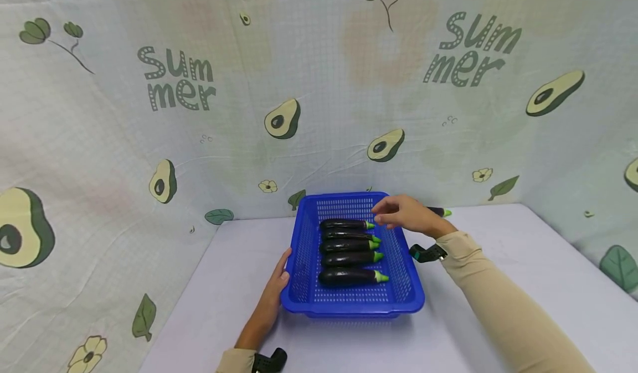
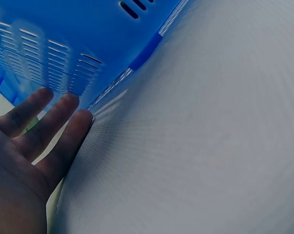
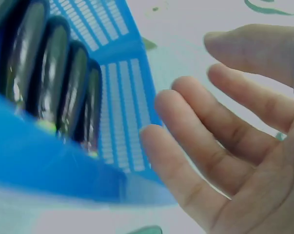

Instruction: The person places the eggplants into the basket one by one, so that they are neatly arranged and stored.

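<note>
A blue plastic basket [image 1: 353, 308] with slotted walls stands on the table. Inside it several dark eggplants [image 1: 349, 259] lie side by side, their green stems pointing right. My left hand [image 1: 269, 297] rests against the basket's left side; in the left wrist view its straight fingers [image 2: 64, 109] touch the slotted outer wall. Above the basket's back right rim hovers my right hand [image 1: 406, 213], its fingers loosely bent and holding nothing. The right wrist view shows that same hand [image 3: 225, 126] beside the basket wall, apart from the eggplants [image 3: 51, 73].
Another eggplant [image 1: 438, 211] lies on the table behind my right hand, mostly hidden by it. The white table [image 1: 503, 262] meets a hanging cloth [image 1: 329, 85] printed with avocados and leaves at the back.
</note>
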A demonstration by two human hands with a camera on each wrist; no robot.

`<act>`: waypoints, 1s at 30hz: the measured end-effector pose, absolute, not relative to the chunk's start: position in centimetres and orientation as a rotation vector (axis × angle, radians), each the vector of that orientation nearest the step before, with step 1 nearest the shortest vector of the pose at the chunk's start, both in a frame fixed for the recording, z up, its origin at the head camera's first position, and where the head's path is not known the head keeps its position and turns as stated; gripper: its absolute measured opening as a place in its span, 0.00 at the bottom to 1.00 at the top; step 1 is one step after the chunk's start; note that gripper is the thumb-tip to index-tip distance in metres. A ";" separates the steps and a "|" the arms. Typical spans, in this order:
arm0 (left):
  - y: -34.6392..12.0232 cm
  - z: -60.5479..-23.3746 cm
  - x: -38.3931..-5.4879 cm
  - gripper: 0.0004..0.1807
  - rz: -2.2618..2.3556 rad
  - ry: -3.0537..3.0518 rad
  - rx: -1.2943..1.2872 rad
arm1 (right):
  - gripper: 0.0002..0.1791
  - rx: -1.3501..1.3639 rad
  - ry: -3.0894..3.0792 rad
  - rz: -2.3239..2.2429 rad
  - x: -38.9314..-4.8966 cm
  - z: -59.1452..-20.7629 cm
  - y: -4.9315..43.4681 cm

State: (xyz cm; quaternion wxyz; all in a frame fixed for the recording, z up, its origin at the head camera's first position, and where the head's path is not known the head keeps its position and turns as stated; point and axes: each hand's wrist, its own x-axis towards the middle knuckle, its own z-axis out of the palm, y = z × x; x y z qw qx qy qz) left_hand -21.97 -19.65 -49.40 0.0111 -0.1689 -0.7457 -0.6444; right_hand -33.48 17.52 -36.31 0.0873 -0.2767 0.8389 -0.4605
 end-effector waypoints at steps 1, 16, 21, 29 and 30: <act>-19.6 -49.4 -22.0 0.31 -2.006 -2.328 -0.526 | 0.20 -0.808 2.509 -1.398 -33.6 -36.3 17.9; -19.8 -49.4 -22.1 0.31 -2.015 -2.342 -0.508 | 0.24 -0.574 2.497 -1.668 -35.3 -37.8 23.6; -19.6 -49.4 -22.1 0.31 -2.014 -2.334 -0.508 | 0.25 -0.504 2.549 -1.713 -36.1 -39.4 25.1; -19.7 -49.2 -22.0 0.31 -2.022 -2.338 -0.497 | 0.25 -0.450 2.616 -1.719 -37.3 -40.9 26.6; -19.6 -49.2 -22.1 0.31 -2.021 -2.339 -0.495 | 0.25 -0.451 2.622 -1.714 -37.4 -41.0 26.7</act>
